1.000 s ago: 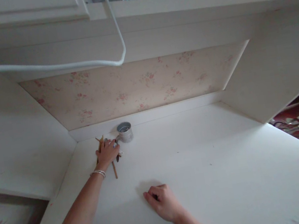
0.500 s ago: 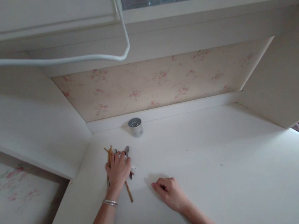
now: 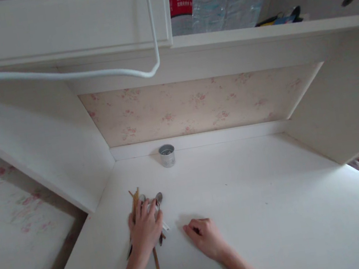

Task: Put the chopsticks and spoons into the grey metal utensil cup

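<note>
My left hand (image 3: 145,226) lies palm down over a loose pile of cutlery, its fingers spread. Wooden chopsticks (image 3: 135,198) stick out past the fingers on the far left, and another chopstick (image 3: 157,266) points back towards me. A metal spoon (image 3: 158,197) shows its bowl beyond the fingertips. Something white (image 3: 165,228) pokes out by the little-finger side; the palm hides the pile's middle. My right hand (image 3: 206,238) rests on the white tabletop (image 3: 248,236) as a loose fist, apart from the pile, with nothing visible in it.
Near the back edge stands a metal holder (image 3: 167,156) with holes in its wall. White side panels (image 3: 65,138) flank the tabletop. Overhead, a shelf (image 3: 252,36) carries plastic bottles (image 3: 213,1), and a white cable (image 3: 89,73) hangs in front.
My left hand and the pile beneath it have slid a little towards me. My right hand keeps its place. The camera view has tilted up, showing more of the shelf.
</note>
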A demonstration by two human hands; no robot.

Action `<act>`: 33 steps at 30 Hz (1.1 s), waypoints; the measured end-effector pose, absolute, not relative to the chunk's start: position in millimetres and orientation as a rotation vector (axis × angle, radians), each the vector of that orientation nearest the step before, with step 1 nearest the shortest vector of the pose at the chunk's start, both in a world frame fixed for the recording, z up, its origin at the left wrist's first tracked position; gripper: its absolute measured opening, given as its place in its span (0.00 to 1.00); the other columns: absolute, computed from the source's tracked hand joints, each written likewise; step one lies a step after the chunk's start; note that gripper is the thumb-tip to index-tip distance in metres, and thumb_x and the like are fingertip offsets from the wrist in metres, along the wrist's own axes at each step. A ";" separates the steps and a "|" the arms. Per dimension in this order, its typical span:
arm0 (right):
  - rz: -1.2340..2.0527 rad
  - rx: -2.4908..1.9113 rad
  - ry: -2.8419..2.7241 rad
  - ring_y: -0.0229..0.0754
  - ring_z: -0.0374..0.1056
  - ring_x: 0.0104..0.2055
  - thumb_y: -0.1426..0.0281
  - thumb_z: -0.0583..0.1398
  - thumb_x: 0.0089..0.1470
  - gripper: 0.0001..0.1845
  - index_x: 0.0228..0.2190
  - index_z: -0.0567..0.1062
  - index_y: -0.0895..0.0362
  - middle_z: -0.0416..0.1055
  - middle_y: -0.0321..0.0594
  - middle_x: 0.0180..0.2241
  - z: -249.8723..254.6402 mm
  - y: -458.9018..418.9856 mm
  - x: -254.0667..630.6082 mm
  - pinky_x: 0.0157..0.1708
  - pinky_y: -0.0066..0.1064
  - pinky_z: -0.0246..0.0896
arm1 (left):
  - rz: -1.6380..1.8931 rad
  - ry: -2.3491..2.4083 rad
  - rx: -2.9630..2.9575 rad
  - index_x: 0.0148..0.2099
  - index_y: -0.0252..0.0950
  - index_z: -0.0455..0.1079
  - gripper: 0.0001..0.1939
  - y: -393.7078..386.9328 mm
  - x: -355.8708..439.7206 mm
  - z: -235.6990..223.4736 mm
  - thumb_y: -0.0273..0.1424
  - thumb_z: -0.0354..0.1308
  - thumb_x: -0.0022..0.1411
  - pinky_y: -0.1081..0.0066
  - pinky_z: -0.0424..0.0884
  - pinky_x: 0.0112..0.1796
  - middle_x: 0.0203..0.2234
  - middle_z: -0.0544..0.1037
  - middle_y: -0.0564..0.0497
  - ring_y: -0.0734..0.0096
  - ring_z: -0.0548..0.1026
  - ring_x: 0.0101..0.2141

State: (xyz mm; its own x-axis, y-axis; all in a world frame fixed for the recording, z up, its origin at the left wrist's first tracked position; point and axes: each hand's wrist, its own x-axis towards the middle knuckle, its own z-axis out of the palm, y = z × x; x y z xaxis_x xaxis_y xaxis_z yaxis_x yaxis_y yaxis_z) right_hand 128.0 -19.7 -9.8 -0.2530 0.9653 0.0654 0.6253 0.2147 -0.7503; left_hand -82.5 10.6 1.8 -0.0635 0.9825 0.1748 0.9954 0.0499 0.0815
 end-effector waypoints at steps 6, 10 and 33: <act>0.840 -1.547 -2.007 0.34 0.62 0.21 0.62 0.55 0.61 0.20 0.22 0.75 0.55 0.69 0.32 0.18 10.1 24.3 108.8 0.22 0.24 0.48 | -0.291 -2.249 -2.064 0.60 0.45 0.66 0.23 -0.9 -96.1 -1.1 0.37 0.46 0.66 0.47 0.52 0.59 0.61 0.68 0.48 0.53 0.55 0.64; 0.743 -1.600 -2.025 0.39 0.72 0.33 0.63 0.56 0.61 0.16 0.49 0.72 0.51 0.78 0.36 0.34 39.0 92.9 94.6 0.32 0.26 0.58 | -0.321 -2.244 -2.019 0.60 0.45 0.67 0.22 -2.0 -96.2 -3.0 0.37 0.47 0.65 0.43 0.48 0.60 0.61 0.67 0.47 0.52 0.54 0.65; 0.455 -1.551 -2.036 0.41 0.73 0.38 0.66 0.54 0.64 0.11 0.46 0.72 0.52 0.77 0.37 0.41 63.1 123.8 99.4 0.37 0.28 0.61 | -0.501 -2.117 -2.116 0.61 0.43 0.67 0.24 -1.6 -100.9 -6.7 0.38 0.47 0.65 0.43 0.48 0.61 0.64 0.62 0.46 0.50 0.54 0.65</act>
State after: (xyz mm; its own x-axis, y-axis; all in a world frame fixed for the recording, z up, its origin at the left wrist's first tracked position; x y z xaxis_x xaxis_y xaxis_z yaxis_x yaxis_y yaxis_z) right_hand 99.4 123.8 63.1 -0.1952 0.9579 0.2103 0.7775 0.2819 -0.5621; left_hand -100.9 -1.6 -6.7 -0.0248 0.9523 0.3043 0.9876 -0.0238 0.1549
